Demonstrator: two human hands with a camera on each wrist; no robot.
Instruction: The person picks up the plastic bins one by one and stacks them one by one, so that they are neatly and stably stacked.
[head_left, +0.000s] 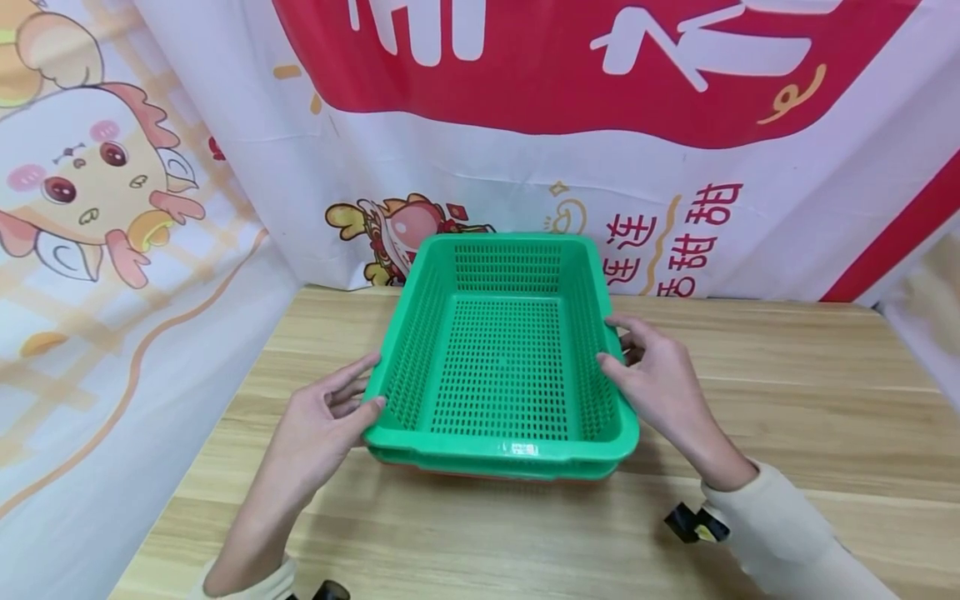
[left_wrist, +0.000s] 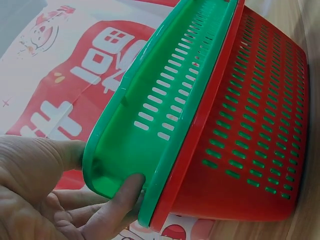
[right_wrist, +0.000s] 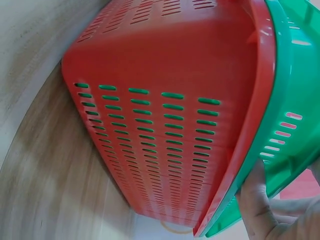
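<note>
A green perforated plastic basket (head_left: 480, 443) sits nested inside a red perforated basket (right_wrist: 185, 62) on the wooden table. The two rims lie close together, green above red; from the head view only a thin red edge shows below the green front. At the near left corner my left hand (head_left: 321, 433) pinches the green rim, thumb toward the inside and fingers outside. On the opposite long side, my right hand (head_left: 660, 375) grips the green rim with its thumb on top; its other fingers are partly hidden beyond the edge.
The wooden table (head_left: 787, 383) extends on both sides of the baskets. Behind them hangs a white and red printed cloth (head_left: 525, 158), and another cloth with a cartoon animal (head_left: 82, 183) hangs along the left side.
</note>
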